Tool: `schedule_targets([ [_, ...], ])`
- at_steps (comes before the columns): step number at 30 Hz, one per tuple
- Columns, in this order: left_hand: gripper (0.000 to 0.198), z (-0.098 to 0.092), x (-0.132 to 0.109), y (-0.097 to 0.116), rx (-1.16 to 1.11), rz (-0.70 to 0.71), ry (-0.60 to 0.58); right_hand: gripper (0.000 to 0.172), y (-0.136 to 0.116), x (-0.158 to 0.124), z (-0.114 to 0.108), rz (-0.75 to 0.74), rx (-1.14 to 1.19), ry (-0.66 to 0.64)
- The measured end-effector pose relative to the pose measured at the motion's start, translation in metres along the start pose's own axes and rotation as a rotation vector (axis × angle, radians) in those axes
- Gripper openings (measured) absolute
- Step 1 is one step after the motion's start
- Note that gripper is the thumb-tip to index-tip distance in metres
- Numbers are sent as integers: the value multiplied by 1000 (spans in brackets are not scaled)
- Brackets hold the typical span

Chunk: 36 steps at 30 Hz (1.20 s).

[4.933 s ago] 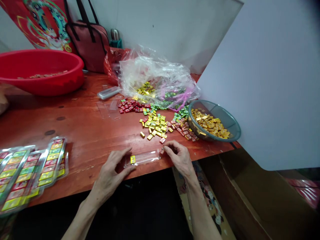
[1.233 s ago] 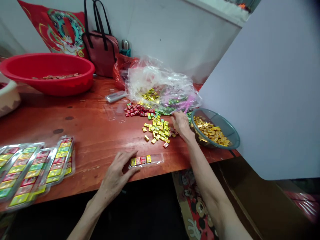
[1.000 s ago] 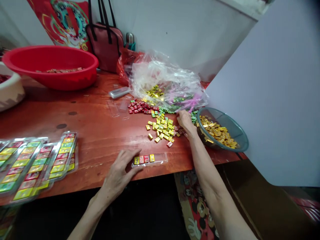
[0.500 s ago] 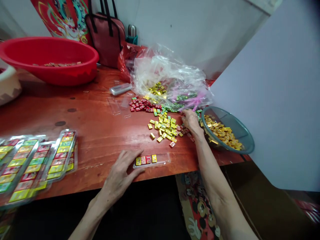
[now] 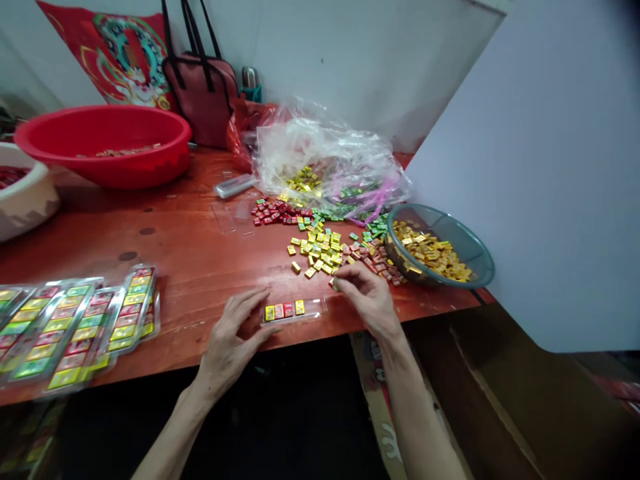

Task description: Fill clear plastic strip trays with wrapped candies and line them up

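Observation:
A narrow clear plastic tray (image 5: 313,309) lies near the table's front edge, holding several small wrapped blocks (image 5: 289,310) in yellow, pink and red, with a gap before the last yellow one. My left hand (image 5: 231,333) holds the tray's left end, thumb along the front side and fingers along the back. Just above the tray's right end, my right hand (image 5: 369,300) pinches a small green wrapped block (image 5: 335,285), partly hidden by the fingertips. Loose yellow blocks (image 5: 320,250) are heaped behind the tray, beside red blocks (image 5: 273,212), green blocks (image 5: 375,229) and pinkish-brown blocks (image 5: 373,257).
Filled clear trays (image 5: 75,327) lie overlapping at left. A grey-green basin (image 5: 483,270) of gold-wrapped pieces stands at right by a pale panel (image 5: 540,200). Behind are clear plastic bags (image 5: 320,143), a red basin (image 5: 165,157), a white tub (image 5: 30,200) and a handbag (image 5: 205,100).
My right hand has come back from the green blocks toward the tray with a small green block. My left hand stays at the tray's left end. The camera view has shifted slightly.

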<state>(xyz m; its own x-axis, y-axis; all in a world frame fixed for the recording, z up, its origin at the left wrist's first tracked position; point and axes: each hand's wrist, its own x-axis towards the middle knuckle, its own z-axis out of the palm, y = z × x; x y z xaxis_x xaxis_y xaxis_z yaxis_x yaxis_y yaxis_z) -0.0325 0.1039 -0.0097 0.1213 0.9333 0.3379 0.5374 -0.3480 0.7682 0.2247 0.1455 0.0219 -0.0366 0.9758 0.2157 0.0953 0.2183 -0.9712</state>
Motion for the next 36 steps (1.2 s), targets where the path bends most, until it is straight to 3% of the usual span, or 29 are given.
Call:
schedule_targets([
  [4, 39, 1, -3, 6, 31, 27, 134, 9, 10, -35, 12, 127, 240, 22],
  [6, 34, 3, -6, 15, 52, 50, 241, 10, 10, -45, 19, 193, 402, 37],
  [8, 31, 6, -11, 26, 35, 61, 276, 10, 7, -53, 26, 246, 531, 37],
  [14, 31, 23, -22, 65, -132, 48, 62, 10, -8, -64, 39, 303, 723, -11],
  [18, 30, 28, -26, 76, -226, 55, 41, 9, -14, -71, 42, 272, 744, -57],
  [29, 27, 15, -37, 84, -254, 96, 69, 9, -24, -84, 50, 122, 580, -96],
  [32, 20, 16, -40, 82, -385, -37, 42, 11, -28, -83, 49, 1, 316, -87],
  [36, 24, 20, -39, 74, -700, -359, -1, 15, -30, -77, 43, -177, -25, -186],
])
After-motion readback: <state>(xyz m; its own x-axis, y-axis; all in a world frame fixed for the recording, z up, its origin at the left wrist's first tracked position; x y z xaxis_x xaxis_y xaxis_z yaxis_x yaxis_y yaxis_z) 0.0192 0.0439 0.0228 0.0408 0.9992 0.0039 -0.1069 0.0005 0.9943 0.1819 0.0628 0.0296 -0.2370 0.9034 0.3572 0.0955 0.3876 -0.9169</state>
